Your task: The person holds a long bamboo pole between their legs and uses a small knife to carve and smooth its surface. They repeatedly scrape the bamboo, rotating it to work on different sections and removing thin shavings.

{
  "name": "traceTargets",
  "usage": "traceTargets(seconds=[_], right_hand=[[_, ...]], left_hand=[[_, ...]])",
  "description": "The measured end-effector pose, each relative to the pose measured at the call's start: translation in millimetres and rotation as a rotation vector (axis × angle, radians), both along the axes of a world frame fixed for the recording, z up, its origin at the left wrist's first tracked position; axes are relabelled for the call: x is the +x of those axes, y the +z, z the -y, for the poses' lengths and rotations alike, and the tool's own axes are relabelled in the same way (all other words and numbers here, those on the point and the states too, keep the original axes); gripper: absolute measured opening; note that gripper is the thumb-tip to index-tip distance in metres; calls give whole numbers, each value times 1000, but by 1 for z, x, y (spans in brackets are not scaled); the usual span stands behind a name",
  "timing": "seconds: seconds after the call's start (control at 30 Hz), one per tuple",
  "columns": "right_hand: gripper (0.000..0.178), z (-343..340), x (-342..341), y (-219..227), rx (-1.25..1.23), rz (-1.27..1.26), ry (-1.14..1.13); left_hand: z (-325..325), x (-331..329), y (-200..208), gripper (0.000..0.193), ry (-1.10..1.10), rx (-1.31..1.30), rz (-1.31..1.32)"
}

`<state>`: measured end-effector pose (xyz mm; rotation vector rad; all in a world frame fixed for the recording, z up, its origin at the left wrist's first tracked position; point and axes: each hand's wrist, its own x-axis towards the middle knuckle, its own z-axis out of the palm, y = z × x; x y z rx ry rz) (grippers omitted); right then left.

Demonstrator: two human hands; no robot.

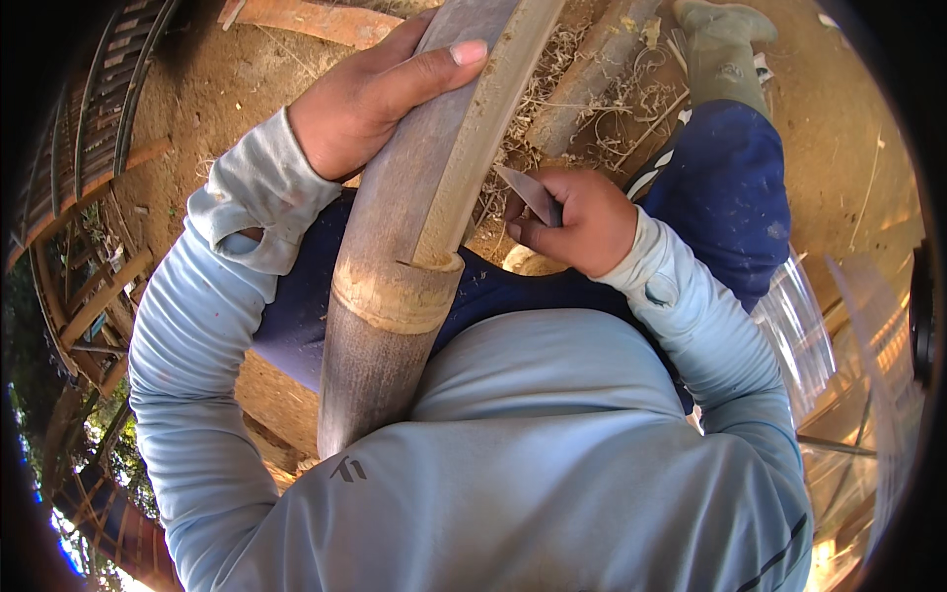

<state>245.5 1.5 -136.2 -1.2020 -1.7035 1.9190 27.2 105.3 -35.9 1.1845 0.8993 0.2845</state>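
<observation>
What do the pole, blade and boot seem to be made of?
Pole: apparently bamboo, dull and weathered, from its ringed node and pale cut strip. Blade: probably steel, flat and grey with a slight sheen. Boot: perhaps rubber, matte olive and smooth-looking.

The left hand (373, 107) gripped a thick bamboo pole (400, 212) beside the person's torso (552, 444). The right hand (582, 219) held a metal blade (534, 197), its tip close to the pole's cut edge (472, 168); pale shavings (646, 69) littered the dirt ground (834, 178).

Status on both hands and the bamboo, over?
Left hand holding bamboo pole. Right hand gripping knife, blade tip near pole's edge, contact unclear. Curly shavings on ground beyond.
</observation>
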Motion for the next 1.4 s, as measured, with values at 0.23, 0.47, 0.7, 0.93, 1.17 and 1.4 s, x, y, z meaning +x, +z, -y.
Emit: traceTargets(seconds=[0.23, 0.47, 0.7, 0.93, 1.17, 1.4], right_hand=[[44, -13, 12, -12, 155, 265, -343], [36, -29, -22, 6, -160, -197, -720], [32, -20, -45, 2, -187, -273, -668], [43, 7, -58, -20, -152, -324, -656], [36, -15, -19, -9, -139, -133, -674], [29, -57, 10, -31, 275, 191, -565]], left_hand=[[4, -8, -15, 93, 37, 40, -77], [7, -14, -30, 94, 72, 112, -138], [7, -14, -29, 94, 65, 137, -148], [6, -13, -28, 95, 76, 96, -119], [5, -13, -24, 95, 63, 85, -150], [8, -10, -23, 95, 70, 96, -116]])
